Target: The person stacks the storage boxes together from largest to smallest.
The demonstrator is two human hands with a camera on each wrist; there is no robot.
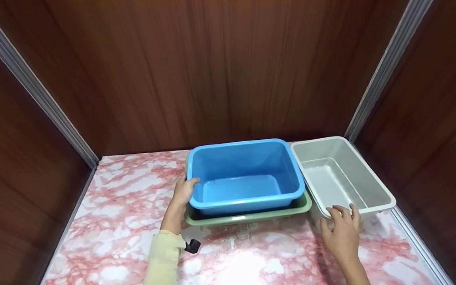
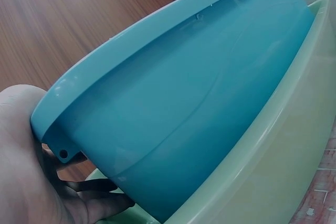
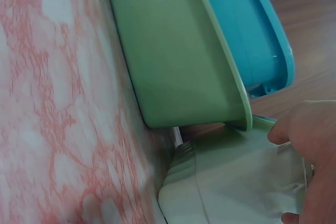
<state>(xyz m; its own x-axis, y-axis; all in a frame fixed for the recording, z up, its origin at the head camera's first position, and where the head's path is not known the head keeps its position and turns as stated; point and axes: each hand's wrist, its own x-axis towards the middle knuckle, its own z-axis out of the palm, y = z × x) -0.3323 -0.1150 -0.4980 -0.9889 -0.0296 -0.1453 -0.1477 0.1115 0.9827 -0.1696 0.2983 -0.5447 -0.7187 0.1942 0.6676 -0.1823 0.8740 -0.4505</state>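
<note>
A blue plastic basin (image 1: 244, 188) sits nested inside a green basin (image 1: 247, 217), its rim raised above the green one. My left hand (image 1: 183, 192) grips the blue basin's left rim, thumb over the inside. In the left wrist view, fingers (image 2: 102, 203) reach under that rim, beside a small tab with a hole. To the right stands a pale grey basin (image 1: 331, 190). At its near-left corner my right hand (image 1: 342, 231) holds the rim, fingertips bent over the edge and thumb outside. All the basin insides visible from above hold nothing.
The tabletop (image 1: 129, 221) has a red-and-white marbled pattern. Dark wood panels (image 1: 228, 79) rise behind and at both sides, joined by metal corner strips (image 1: 390, 63). A small black object (image 1: 192, 246) is at the left sleeve's cuff.
</note>
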